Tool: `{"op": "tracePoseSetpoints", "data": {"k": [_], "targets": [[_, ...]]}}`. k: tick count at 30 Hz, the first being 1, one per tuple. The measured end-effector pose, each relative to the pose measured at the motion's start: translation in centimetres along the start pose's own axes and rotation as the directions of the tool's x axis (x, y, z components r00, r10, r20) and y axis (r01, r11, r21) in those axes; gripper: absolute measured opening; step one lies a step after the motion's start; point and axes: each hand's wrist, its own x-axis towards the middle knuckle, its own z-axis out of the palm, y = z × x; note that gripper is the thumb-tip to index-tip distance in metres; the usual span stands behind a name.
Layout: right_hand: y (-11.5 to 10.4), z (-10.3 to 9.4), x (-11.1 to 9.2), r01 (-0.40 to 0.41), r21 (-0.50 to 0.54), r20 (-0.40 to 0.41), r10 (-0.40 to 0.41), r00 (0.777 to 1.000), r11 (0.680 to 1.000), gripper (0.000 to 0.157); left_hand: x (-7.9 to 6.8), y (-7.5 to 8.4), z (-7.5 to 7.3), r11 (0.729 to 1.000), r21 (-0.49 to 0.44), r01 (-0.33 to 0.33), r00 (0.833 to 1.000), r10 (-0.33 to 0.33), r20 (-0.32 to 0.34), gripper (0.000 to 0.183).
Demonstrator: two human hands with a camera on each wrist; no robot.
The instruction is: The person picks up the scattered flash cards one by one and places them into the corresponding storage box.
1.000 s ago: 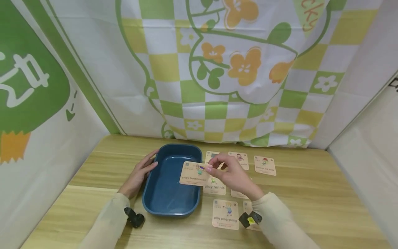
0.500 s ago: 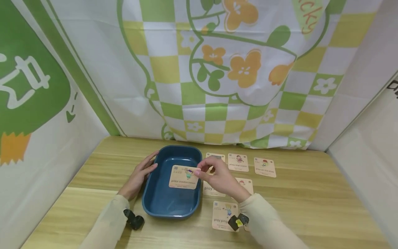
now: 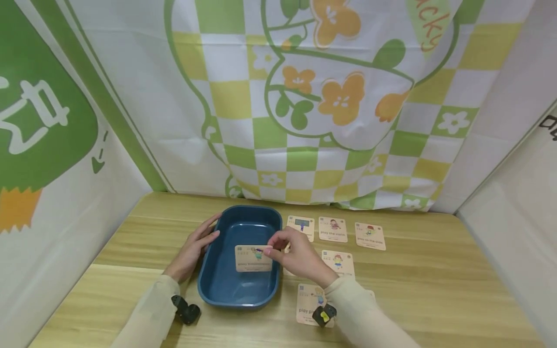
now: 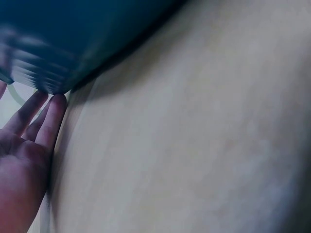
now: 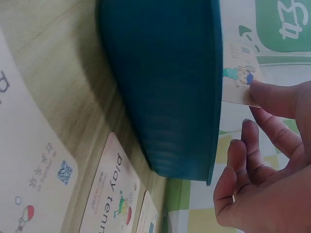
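Blue tray (image 3: 230, 285) sits under a pinched card (image 3: 252, 259).

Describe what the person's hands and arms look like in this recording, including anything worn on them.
Both the left hand and the right hand are ungloved. The left sleeve and right sleeve are long, plain and cream-coloured. Near each cuff sits a small black device: the left device is rounded at one end, while the right device has a yellow patch.
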Motion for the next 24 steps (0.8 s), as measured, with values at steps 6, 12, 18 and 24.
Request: {"op": "tracePoseSetpoints", "data": {"k": [6,12,18,24], "targets": [[0.48,0.29,-0.02,-0.029,-0.079,0.008,0.029,1.000,0.996,0.007,-0.03,0.15,0.00,1.000,0.009,0.006,1.000,-0.006,0.006,0.060],[0.66,0.53,0.01,-0.038,-0.155,0.043,0.046,0.998,0.987,0.010,-0.11,0.22,-0.02,1.000,0.020,-0.001,1.000,0.001,0.007,0.059],[0.53,0.56,0.03,-0.043,-0.211,0.041,0.052,0.998,0.977,0.009,-0.11,0.22,0.04,1.000,0.006,-0.001,1.000,0.001,0.006,0.060],[0.70,0.60,0.13,-0.043,-0.196,0.029,0.049,0.998,0.980,0.004,-0.10,0.21,0.02,1.000,0.020,0.009,1.000,-0.009,0.000,0.059]]}}
